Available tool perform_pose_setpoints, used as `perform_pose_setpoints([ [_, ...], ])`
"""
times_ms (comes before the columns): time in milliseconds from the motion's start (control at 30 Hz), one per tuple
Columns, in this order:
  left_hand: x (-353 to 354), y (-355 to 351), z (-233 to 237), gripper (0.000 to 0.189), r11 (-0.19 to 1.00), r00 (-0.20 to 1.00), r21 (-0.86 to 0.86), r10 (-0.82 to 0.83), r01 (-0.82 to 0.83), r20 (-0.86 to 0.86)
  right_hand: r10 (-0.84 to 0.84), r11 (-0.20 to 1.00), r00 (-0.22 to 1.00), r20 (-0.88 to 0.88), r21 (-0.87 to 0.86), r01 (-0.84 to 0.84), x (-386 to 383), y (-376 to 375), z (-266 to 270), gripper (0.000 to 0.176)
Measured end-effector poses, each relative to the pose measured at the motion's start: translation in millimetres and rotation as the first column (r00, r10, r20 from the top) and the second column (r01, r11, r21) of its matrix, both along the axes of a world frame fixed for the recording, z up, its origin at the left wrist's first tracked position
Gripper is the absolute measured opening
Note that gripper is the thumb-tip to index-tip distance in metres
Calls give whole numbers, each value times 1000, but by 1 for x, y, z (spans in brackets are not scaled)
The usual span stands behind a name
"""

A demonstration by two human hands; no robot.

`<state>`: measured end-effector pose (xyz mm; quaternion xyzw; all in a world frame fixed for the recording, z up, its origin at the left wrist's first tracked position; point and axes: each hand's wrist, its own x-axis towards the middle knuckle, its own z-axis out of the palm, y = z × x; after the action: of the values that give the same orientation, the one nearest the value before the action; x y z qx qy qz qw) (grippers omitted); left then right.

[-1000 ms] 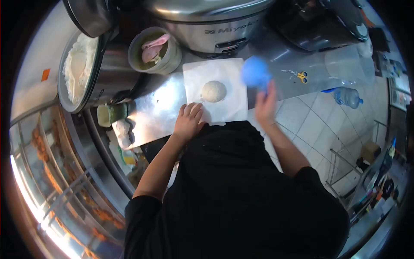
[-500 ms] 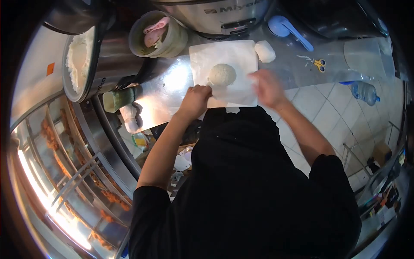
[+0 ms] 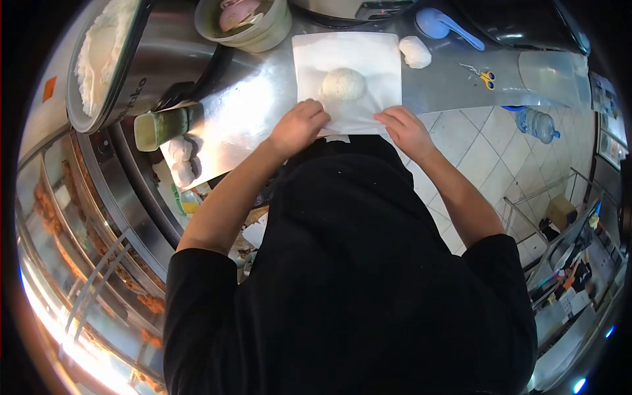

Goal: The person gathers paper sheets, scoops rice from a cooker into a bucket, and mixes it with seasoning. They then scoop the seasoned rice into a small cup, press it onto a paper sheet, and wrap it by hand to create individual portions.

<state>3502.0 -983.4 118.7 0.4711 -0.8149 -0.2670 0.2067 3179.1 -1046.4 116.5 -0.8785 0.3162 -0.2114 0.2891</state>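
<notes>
A sheet of white paper (image 3: pixel 319 52) lies on the steel counter in front of me. On its middle sits a rounded, off-white mound of what looks like rice (image 3: pixel 343 84). My left hand (image 3: pixel 299 128) is closed on the sheet's near left edge, fingers curled. At the near right corner, my right hand (image 3: pixel 405 133) pinches the paper between thumb and fingers. The near edge is slightly creased between both hands. Just past the far right corner rests a white wrapped bundle (image 3: pixel 415 52).
Left on the counter are a green-tinted container (image 3: pixel 153 131), white bundles (image 3: pixel 180 150) and an open cooker of white rice (image 3: pixel 99 66). A tub with pink contents (image 3: pixel 263 33) stands behind. Rightward lie a blue ladle (image 3: pixel 447 25), yellow-handled scissors (image 3: pixel 487 78) and a clear plastic box (image 3: pixel 550 76).
My right hand, blurred at the paper's right side before, has come down to the near right corner and grips it. My left hand stays at the near edge. The whole view has shifted.
</notes>
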Motion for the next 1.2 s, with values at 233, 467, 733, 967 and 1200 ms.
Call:
perform_pose_setpoints([
  [233,20,35,-3,22,991,998,-127,33,-40,-60,276,953,961,-1,-126,-274,10,1,-6,26],
  [467,-3,-25,-7,24,783,832,289,545,-550,107,-290,855,929,-228,374,359,40,-25,-8,23],
  [733,-5,-48,-18,40,748,748,211,508,-629,427,-242,866,674,-698,158,474,65,-23,8,35],
  [967,4,-93,-8,42,942,832,-112,332,-317,444,-466,884,827,-314,-133,448,78,-40,0,38],
  [1200,17,-143,1,37,976,861,21,-200,215,467,-153,971,844,-514,-236,32,81,-67,-9,46],
])
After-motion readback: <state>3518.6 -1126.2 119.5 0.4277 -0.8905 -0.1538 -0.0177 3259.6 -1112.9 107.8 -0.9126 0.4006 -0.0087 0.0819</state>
